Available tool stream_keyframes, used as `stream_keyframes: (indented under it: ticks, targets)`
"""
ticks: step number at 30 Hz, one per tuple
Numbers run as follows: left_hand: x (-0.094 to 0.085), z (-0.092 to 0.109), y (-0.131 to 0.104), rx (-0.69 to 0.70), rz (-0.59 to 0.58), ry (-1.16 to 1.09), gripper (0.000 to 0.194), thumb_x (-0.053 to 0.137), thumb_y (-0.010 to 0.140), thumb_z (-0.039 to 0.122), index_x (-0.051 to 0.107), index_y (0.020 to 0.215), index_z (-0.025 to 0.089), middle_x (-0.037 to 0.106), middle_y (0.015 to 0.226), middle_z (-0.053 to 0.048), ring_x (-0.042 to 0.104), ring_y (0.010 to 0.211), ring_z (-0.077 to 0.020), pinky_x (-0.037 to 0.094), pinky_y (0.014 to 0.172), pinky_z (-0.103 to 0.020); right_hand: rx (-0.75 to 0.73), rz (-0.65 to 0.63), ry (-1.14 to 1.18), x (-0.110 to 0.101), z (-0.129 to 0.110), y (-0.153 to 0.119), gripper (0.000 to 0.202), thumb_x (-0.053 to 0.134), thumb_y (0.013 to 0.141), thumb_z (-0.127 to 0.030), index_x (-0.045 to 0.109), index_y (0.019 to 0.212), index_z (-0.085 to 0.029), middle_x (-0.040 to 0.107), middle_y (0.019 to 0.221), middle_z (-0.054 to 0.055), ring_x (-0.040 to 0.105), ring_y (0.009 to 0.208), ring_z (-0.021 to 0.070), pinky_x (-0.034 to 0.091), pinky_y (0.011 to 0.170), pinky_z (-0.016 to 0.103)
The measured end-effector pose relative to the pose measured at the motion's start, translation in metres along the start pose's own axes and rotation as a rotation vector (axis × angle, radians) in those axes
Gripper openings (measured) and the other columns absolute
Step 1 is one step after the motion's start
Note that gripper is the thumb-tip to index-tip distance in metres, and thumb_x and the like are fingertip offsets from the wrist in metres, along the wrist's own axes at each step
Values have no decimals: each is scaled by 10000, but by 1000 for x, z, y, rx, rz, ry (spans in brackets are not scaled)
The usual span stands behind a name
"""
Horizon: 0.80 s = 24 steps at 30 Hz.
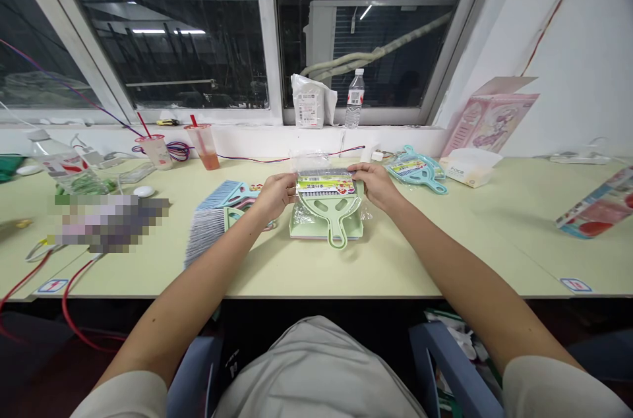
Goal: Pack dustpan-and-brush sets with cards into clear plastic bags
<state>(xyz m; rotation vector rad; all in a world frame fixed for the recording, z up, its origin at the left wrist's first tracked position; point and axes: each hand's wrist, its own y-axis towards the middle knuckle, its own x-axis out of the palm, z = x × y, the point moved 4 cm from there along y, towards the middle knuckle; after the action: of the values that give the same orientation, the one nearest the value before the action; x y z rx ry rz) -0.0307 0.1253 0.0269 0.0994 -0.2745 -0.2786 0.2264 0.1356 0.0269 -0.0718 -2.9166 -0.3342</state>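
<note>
A light green dustpan and brush set (333,210) in a clear plastic bag is in front of me, the brush handle pointing toward me. A yellow printed label lies across the brush near its bristles. My left hand (277,195) pinches the set's left far corner, and my right hand (374,184) grips the right far corner. Beside my left forearm lie brushes with grey bristles (205,233) and blue bristles (222,195), partly hidden by the arm. Beyond my right hand is a blue dustpan and brush set (418,169) with a similar label.
Two cups with red straws (202,146) and a large bottle (64,161) stand at the back left. A tissue pack (469,167) and a pink box (494,118) are at the back right. A water bottle (355,99) stands on the sill. Red cables hang off the left edge.
</note>
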Motion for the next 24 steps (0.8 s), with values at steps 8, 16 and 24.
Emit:
stream_keyframes:
  ticks: [8, 16, 24]
  targets:
    - [2, -2, -1, 38, 34, -7, 259, 806, 745, 315, 669, 830, 112, 655, 730, -55, 566, 549, -116, 514, 533, -270, -247, 69, -434, -4, -17, -2, 162, 637, 725, -250, 745, 835, -201, 696, 897, 59, 650, 906, 249, 531, 875, 427]
    - [12, -5, -6, 17, 0, -31, 278, 835, 718, 332, 690, 780, 102, 599, 655, -38, 537, 529, -111, 446, 467, -240, -799, -460, -1043, 72, -53, -45, 264, 573, 942, -236, 787, 1086, -292, 618, 1228, 95, 557, 1206, 300, 436, 1071, 518]
    - [11, -3, -7, 31, 0, -37, 273, 833, 715, 337, 696, 781, 110, 594, 668, -27, 535, 536, -110, 470, 483, -247, -744, -583, -1014, 94, -37, -34, 354, 516, 966, -190, 727, 1238, -270, 637, 1182, 85, 613, 1095, 241, 485, 1017, 434]
